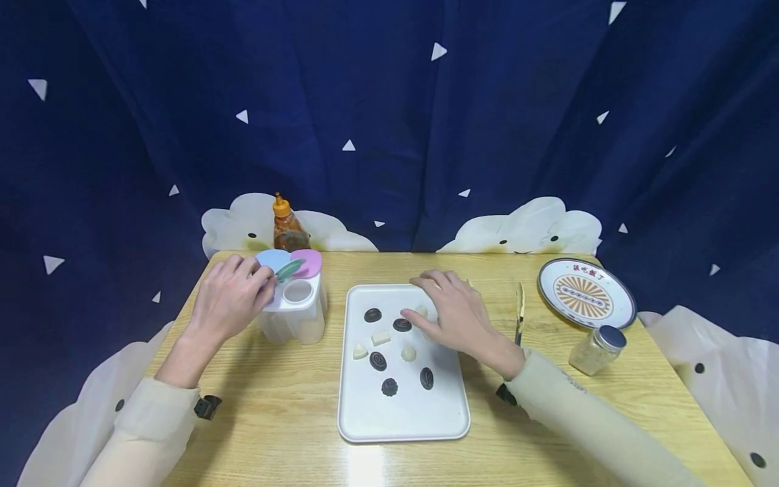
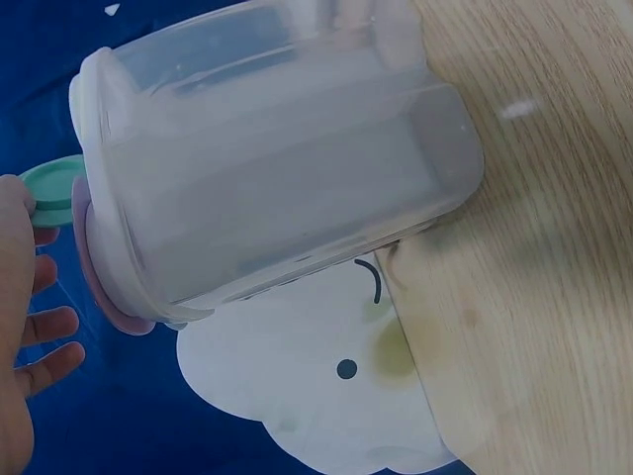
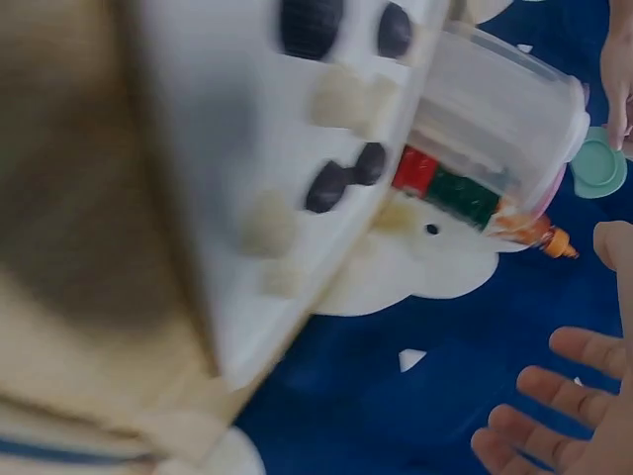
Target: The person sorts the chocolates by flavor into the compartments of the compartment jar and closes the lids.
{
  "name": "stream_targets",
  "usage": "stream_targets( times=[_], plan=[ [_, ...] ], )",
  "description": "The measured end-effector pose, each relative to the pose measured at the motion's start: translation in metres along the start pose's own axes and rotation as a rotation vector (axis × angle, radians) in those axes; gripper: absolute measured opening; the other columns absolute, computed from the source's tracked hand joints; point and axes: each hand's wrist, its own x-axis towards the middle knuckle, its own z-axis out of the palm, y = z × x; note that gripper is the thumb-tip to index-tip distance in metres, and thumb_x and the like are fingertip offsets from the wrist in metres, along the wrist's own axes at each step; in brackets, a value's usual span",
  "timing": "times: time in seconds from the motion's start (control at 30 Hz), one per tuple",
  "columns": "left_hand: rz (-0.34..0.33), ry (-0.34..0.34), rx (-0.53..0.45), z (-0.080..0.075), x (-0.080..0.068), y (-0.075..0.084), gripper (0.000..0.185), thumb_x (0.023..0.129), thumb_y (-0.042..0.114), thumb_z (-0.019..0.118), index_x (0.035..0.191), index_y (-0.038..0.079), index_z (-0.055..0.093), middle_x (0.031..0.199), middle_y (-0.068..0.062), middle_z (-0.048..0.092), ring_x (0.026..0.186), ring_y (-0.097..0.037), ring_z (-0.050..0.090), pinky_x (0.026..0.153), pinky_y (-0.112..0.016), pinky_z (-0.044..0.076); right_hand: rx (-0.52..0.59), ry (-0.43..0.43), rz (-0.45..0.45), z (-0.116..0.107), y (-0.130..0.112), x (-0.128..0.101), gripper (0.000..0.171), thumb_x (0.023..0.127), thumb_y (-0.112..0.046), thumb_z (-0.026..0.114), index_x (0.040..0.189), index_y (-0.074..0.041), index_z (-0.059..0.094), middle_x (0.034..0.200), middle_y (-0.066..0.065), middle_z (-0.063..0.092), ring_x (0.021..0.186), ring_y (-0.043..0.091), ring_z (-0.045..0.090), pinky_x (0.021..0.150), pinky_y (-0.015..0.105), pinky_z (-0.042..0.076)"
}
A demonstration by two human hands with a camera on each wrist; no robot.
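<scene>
A clear plastic container (image 1: pixel 295 314) with several compartments stands left of a white tray (image 1: pixel 402 412). Its blue and pink flip lids stand up. My left hand (image 1: pixel 255 284) pinches the green lid (image 1: pixel 289 269) at the container's top, and the same green lid (image 2: pixel 54 193) shows beside my thumb in the left wrist view. Several dark and white chocolates lie on the tray. My right hand (image 1: pixel 429 314) hovers over the tray's far right part with fingers spread. Its fingertips are close to a white piece (image 1: pixel 421 311).
A brown sauce bottle (image 1: pixel 287 226) stands behind the container. Right of the tray lie tongs (image 1: pixel 519 312), a patterned plate (image 1: pixel 586 292) and a small jar (image 1: pixel 598 348). A dark blue curtain closes off the back of the wooden table.
</scene>
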Motion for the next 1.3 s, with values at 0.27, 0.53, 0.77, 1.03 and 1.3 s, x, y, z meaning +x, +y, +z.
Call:
stream_targets(
  times=[0.27, 0.53, 0.77, 1.03, 1.3],
  plan=[
    [-0.005, -0.011, -0.006, -0.001, -0.001, 0.0, 0.019, 0.093, 0.02, 0.062, 0.091, 0.004, 0.072, 0.081, -0.015, 0.067, 0.074, -0.036, 0.06, 0.06, -0.043, 0.049, -0.085, -0.023, 0.162, -0.011, 0.035, -0.061, 0.074, 0.086, -0.066, 0.072, 0.14, -0.014, 0.064, 0.137, 0.012, 0.066, 0.116, 0.037, 0.066, 0.082, 0.053, 0.059],
    [0.02, 0.015, 0.001, 0.0, -0.001, 0.0, 0.018, 0.093, 0.018, 0.062, 0.089, 0.003, 0.071, 0.078, -0.014, 0.064, 0.071, -0.036, 0.058, 0.057, -0.042, 0.046, -0.163, -0.088, 0.312, -0.013, 0.063, -0.114, 0.083, 0.085, -0.067, 0.073, 0.143, -0.009, 0.06, 0.137, 0.02, 0.065, 0.122, 0.046, 0.061, 0.095, 0.062, 0.054],
    [0.017, 0.008, -0.006, -0.001, -0.001, 0.001, 0.015, 0.091, 0.018, 0.065, 0.09, 0.004, 0.072, 0.078, -0.014, 0.064, 0.072, -0.035, 0.059, 0.057, -0.042, 0.047, -0.198, -0.111, 0.414, -0.014, 0.082, -0.139, 0.091, 0.082, -0.067, 0.076, 0.144, -0.003, 0.057, 0.136, 0.025, 0.065, 0.114, 0.053, 0.063, 0.074, 0.064, 0.056],
    [0.005, -0.012, -0.014, -0.001, -0.002, 0.0, 0.013, 0.09, 0.017, 0.069, 0.092, 0.005, 0.073, 0.078, -0.013, 0.064, 0.072, -0.034, 0.058, 0.055, -0.041, 0.047, -0.276, -0.086, 0.421, -0.006, 0.092, -0.142, 0.099, 0.075, -0.072, 0.078, 0.129, 0.009, 0.059, 0.115, 0.031, 0.068, 0.093, 0.051, 0.065, 0.047, 0.051, 0.047],
    [0.017, 0.001, -0.02, -0.002, -0.001, 0.0, 0.015, 0.093, 0.019, 0.063, 0.088, 0.007, 0.07, 0.077, -0.012, 0.062, 0.07, -0.033, 0.058, 0.052, -0.039, 0.046, -0.281, -0.149, 0.503, 0.002, 0.096, -0.136, 0.092, 0.076, -0.079, 0.073, 0.101, 0.008, 0.057, 0.092, 0.026, 0.058, 0.079, 0.044, 0.058, 0.045, 0.045, 0.04]
  ],
)
